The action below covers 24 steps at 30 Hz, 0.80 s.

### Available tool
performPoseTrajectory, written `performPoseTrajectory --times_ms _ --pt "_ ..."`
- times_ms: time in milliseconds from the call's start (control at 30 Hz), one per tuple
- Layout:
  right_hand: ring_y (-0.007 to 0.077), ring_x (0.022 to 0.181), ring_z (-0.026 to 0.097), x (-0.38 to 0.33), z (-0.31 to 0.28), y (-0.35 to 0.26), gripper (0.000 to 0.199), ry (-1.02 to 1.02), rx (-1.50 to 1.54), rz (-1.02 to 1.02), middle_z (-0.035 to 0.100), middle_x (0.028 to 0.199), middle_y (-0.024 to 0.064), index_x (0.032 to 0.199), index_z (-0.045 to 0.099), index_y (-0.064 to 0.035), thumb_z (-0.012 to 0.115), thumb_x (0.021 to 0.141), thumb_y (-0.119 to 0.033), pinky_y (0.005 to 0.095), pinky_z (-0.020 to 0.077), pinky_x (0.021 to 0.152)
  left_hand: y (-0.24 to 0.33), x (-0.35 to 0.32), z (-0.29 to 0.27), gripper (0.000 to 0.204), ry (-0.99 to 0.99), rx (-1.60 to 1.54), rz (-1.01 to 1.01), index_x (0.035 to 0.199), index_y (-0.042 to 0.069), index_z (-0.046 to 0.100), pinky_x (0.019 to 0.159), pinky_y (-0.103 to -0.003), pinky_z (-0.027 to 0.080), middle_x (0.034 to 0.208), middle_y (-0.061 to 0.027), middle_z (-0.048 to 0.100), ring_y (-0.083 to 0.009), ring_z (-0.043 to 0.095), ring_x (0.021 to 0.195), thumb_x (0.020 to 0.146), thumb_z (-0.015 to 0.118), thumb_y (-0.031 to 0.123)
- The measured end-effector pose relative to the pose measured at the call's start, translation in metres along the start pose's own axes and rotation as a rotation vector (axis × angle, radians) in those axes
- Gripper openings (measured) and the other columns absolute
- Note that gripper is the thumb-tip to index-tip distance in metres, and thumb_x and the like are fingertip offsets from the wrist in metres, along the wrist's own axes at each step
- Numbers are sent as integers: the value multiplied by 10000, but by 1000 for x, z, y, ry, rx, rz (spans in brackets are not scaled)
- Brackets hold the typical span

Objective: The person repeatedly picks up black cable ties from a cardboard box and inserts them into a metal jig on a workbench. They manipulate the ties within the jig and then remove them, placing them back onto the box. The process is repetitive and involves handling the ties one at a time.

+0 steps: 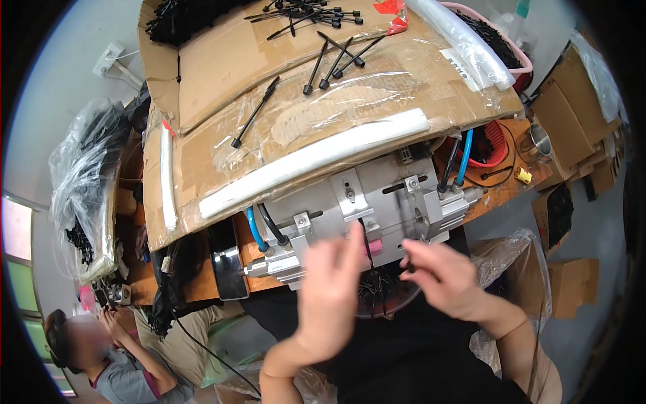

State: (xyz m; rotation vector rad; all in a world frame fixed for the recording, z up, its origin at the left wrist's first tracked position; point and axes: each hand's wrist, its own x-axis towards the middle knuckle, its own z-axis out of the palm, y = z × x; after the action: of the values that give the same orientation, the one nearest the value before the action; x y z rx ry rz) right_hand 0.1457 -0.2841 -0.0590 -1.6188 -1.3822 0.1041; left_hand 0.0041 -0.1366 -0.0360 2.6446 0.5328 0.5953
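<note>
Left hand (333,289) is up in front of the grey metal press machine (377,202), fingers loosely spread and blurred, nothing in its grasp as far as the view shows. Right hand (441,276) sits just beside it, thumb and forefinger pinched on a small dark piece (408,267) — too small to say exactly what, though it looks like one of the thin black plastic pins with knobbed ends (334,62) scattered on the taped cardboard cover (229,81) above the machine. That piece is close under the machine's front face, near the small pink block (374,246).

More dark parts lie in a round tray (383,303) below the hands, between the two wrists. Blue air hoses (256,229) run into the cylinder bodies either side; a long white foam strip (316,161) edges the cardboard.

Judging the step: this looks like feeding a part into the fixture. Done well, that means a light pinch well back on the piece, lining it up straight with the slot, and keeping the free hand clear of the moving face.

Off to the lower left, another person (101,363) sits working, hands raised, well apart from all this.
</note>
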Motion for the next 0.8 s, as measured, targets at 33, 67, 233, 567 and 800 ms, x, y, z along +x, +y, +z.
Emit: performPoseTrajectory --times_ms 33,67,233,567,800 --pt "246 679 578 -13 12 6 592 8 -35 -26 610 833 140 1271 557 75 757 714 72 337 481 585 -9 26 -13 455 122 31 26 1245 57 633 850 -396 455 992 -134 568 -300 544 948 814 605 -85" --pt "247 664 567 -20 20 9 672 -31 -56 -38 591 809 126 1327 502 92 750 702 90 363 470 583 -25 51 -24 387 228 68 1 1175 79 664 877 -397 443 1008 -131 573 -303 541 986 836 573 -83" --pt "209 615 535 -24 49 15 653 -104 -62 -62 518 700 76 1352 500 61 740 744 48 339 468 557 -113 120 -75 259 100 61 -18 1046 30 659 845 -349 475 1053 -121 620 -251 600 959 804 627 -53" --pt "161 602 547 33 7 1 492 -131 -344 -232 529 697 34 1261 600 5 727 796 -96 297 444 499 -49 47 -44 692 273 16 -48 1414 33 489 703 -369 474 933 -133 536 -267 530 834 756 627 -129" --pt "318 807 681 240 -19 65 118 -127 -1073 -146 690 797 122 969 664 -61 633 877 -129 416 522 703 21 -46 29 708 -68 15 -10 1426 -79 409 820 -381 453 1016 -135 553 -291 520 893 764 660 -93"
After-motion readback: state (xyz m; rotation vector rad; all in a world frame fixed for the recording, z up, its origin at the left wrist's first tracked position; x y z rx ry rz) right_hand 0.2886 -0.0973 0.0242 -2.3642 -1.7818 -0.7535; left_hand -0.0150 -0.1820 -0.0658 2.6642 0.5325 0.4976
